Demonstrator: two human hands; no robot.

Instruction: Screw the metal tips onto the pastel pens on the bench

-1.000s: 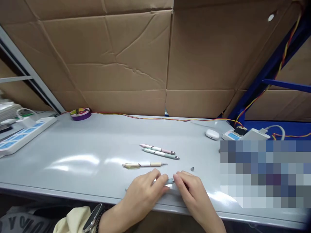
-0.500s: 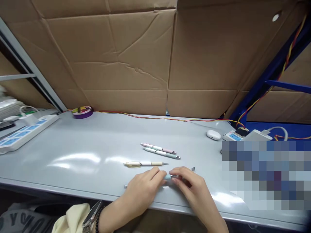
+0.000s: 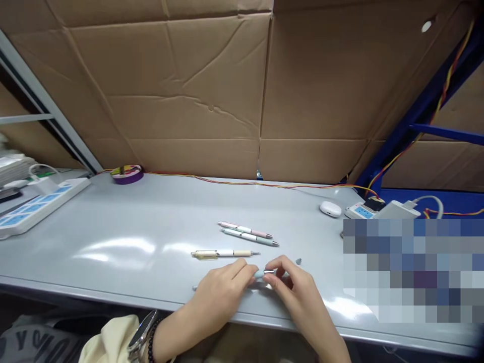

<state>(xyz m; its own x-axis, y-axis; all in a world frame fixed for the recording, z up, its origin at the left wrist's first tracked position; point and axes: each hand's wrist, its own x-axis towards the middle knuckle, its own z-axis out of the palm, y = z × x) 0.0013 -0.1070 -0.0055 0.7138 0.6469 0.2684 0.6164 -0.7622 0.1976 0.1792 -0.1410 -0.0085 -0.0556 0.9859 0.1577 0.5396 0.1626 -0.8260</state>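
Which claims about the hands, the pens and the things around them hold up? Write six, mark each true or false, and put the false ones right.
1. The left hand holds a blue pen. True.
2. The right hand is clear of the blue pen. False: it touches the blue pen too.
3. The yellow pen lies nearer the left hand than the pink pen does. True.
4. The yellow pen lies across the pink pen. False: they lie apart.
5. A watch is on the left wrist. True.
6. The white case is left of the purple roll. False: the white case is right of the purple roll.
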